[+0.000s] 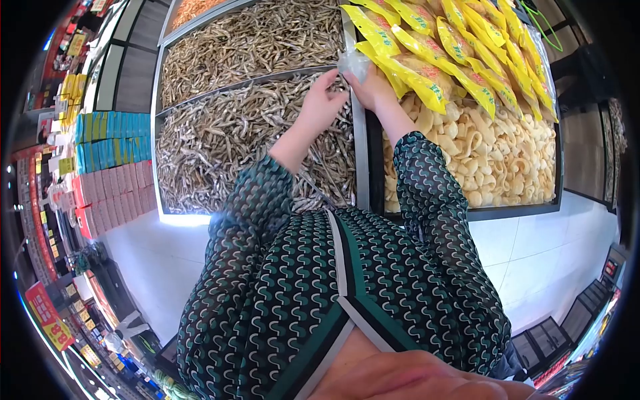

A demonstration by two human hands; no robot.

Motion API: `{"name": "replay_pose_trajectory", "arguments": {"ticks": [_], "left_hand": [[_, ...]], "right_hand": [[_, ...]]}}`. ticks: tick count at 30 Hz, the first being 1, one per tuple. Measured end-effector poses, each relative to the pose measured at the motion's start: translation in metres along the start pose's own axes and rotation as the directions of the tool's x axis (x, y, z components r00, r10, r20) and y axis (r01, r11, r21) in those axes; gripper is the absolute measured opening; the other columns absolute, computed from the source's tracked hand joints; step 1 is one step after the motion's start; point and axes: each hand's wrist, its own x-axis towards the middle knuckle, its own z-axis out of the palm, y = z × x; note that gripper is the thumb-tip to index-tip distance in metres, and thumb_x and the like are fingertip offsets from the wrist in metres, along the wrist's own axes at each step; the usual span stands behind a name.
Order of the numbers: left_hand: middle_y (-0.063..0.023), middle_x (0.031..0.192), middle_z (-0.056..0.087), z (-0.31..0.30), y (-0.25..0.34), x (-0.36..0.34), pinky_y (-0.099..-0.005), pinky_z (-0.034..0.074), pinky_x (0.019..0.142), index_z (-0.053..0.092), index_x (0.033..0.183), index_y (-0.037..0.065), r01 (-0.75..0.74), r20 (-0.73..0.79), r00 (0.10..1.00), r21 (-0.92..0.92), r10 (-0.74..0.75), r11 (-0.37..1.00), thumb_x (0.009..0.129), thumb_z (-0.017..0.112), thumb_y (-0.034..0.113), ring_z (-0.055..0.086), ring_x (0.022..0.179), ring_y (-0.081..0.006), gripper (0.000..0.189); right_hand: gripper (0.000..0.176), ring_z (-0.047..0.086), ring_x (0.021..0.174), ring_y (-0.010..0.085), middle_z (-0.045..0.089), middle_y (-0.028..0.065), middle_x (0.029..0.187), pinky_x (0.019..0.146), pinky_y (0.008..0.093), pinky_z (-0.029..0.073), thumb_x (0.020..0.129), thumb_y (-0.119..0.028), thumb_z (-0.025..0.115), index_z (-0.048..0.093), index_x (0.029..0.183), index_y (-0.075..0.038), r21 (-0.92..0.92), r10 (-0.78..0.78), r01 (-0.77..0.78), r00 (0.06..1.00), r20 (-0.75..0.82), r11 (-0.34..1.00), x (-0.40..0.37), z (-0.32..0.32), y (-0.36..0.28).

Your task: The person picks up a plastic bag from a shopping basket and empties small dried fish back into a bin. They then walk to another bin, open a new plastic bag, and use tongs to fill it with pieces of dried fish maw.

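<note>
My right hand [373, 89] is at the metal divider [361, 153] between two display bins, its fingers closed on a crumpled, translucent plastic bag [354, 64]. Part of that bag is hidden by the fingers. Just left of it, my left hand [325, 103] hovers over the small dried fish [253, 147], thumb and fingers apart, with nothing visible in it. Yellow snack packets [427, 80] lie in a pile right beside my right hand. Below them are pale, curled puffed pieces [493, 157] in the right bin.
Another bin of dried fish [253, 43] lies beyond, with orange dried pieces [193, 10] at the top. Stacked teal boxes [113, 137] and pink-red boxes [113, 197] stand at left. White floor tiles [533, 240] show at right.
</note>
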Motion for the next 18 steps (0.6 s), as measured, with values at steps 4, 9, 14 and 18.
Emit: {"name": "replay_pose_trajectory", "arguments": {"ticks": [4, 9, 14, 18], "left_hand": [[-0.0151, 0.131, 0.051, -0.041, 0.003, -0.083, -0.0265, 0.049, 0.084, 0.039, 0.136, 0.000, -0.103, -0.049, 0.994, -0.194, 0.096, 0.976, 0.088, 0.063, 0.005, 0.063, 0.097, -0.0157, 0.054], [-0.0154, 0.131, 0.050, -0.072, -0.025, -0.168, -0.0262, 0.048, 0.088, 0.038, 0.136, 0.000, 0.034, -0.149, 0.986, -0.270, -0.077, 0.962, 0.089, 0.061, 0.002, 0.061, 0.101, -0.0156, 0.053], [-0.0156, 0.128, 0.052, -0.092, -0.040, -0.221, -0.0259, 0.048, 0.088, 0.038, 0.136, 0.001, 0.071, -0.255, 0.951, -0.374, -0.176, 0.925, 0.090, 0.059, 0.000, 0.060, 0.105, -0.0167, 0.050], [-0.0141, 0.125, 0.055, -0.119, -0.052, -0.247, -0.0296, 0.050, 0.088, 0.041, 0.135, 0.002, 0.047, -0.236, 0.963, -0.334, -0.132, 0.941, 0.091, 0.057, 0.003, 0.061, 0.104, -0.0190, 0.047]], "right_hand": [[0.101, 0.028, 0.138, 0.0398, 0.024, 0.0279, 0.150, 0.110, 0.0449, 0.029, 0.085, -0.067, 0.047, 0.014, 0.146, 0.007, -0.354, -0.080, 0.038, 0.991, -0.105, 0.934, -0.027, 0.002, -0.013], [0.086, 0.015, 0.143, 0.0397, 0.017, 0.0185, 0.156, 0.109, 0.0633, 0.018, 0.086, -0.065, 0.047, 0.024, 0.149, -0.012, -0.372, -0.290, 0.213, 0.943, -0.165, 0.904, -0.030, 0.028, -0.007], [0.082, 0.014, 0.144, 0.0383, 0.015, 0.0151, 0.157, 0.110, 0.0614, 0.019, 0.088, -0.065, 0.043, 0.026, 0.149, -0.013, -0.434, -0.265, 0.196, 0.958, -0.106, 0.880, -0.027, 0.026, -0.018], [0.071, 0.034, 0.134, 0.0389, 0.039, 0.0236, 0.143, 0.111, 0.0462, 0.029, 0.087, -0.052, 0.055, 0.042, 0.137, -0.002, -0.260, -0.355, 0.295, 0.907, -0.227, 0.919, -0.002, 0.040, 0.003]]}}
